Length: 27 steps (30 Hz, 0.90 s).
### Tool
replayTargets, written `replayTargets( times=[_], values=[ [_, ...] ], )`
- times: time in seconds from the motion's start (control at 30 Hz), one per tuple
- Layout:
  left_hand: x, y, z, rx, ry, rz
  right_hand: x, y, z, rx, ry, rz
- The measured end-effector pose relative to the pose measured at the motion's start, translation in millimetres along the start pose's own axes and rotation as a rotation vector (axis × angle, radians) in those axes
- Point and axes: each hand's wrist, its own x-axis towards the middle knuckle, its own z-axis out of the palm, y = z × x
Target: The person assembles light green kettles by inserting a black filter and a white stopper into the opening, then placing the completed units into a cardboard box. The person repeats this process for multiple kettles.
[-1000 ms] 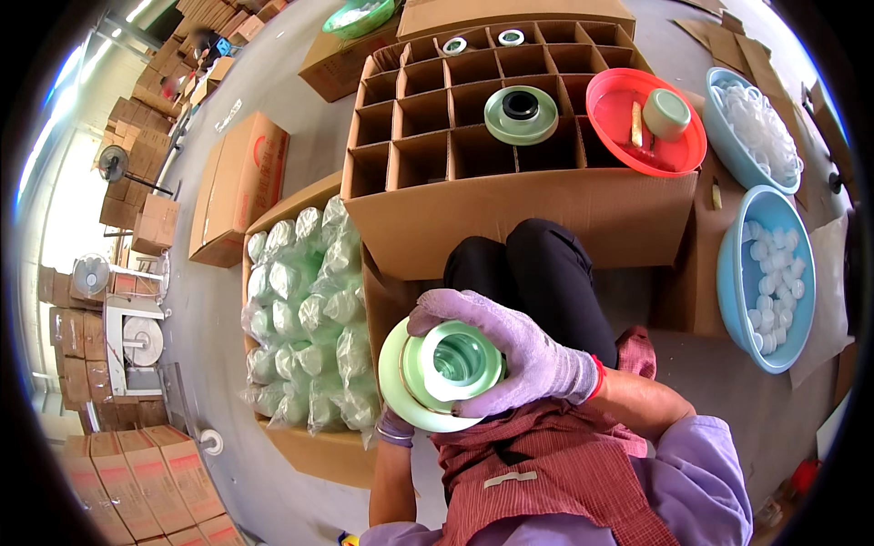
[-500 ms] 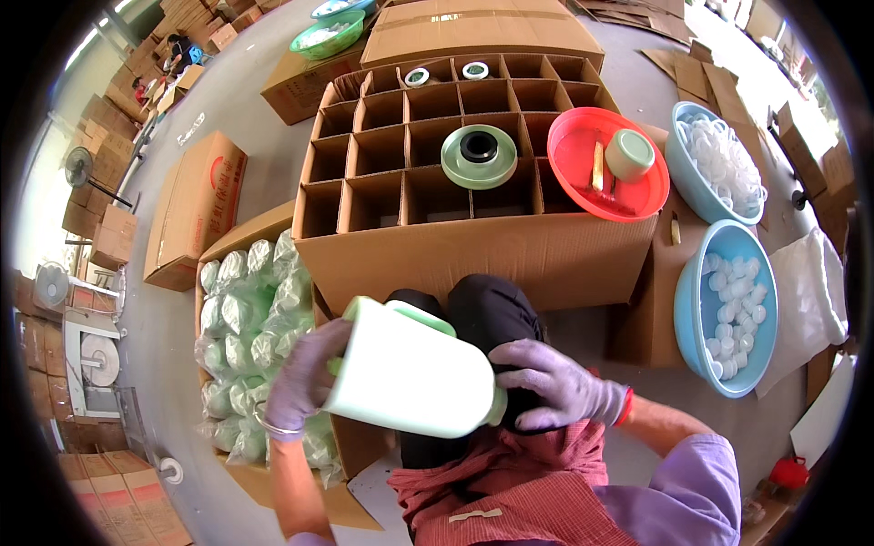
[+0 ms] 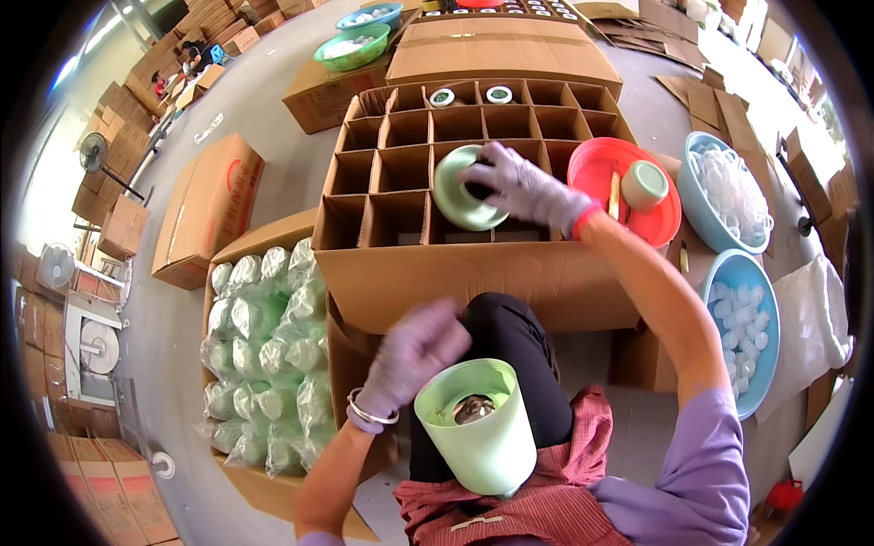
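Two gloved hands work apart: the right hand, upper centre of the frame, bends its fingers over a black ring on a green dish, its closure too covered to judge, while the blurred left hand, lower centre, shows nothing held, its finger spread impossible to tell. A pale green vessel sits mouth-up and tilted on black trousers, bottom centre. Good handling here would likely mean pinching the ring evenly, keeping the dish level across the dividers and steadying the vessel between the thighs. The dish rests on a divided carton beside a red basin bearing a green cup. Two blue basins stand at right; wrapped pieces fill a box at left. Grey floor runs toward stacked boxes, upper left.
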Motion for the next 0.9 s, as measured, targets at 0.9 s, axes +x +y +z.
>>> replayTargets(
  times=[0.9],
  values=[
    [4,32,-7,0.26,0.206,0.515,-72,-146,-29,1.869,-0.511,0.592]
  ],
)
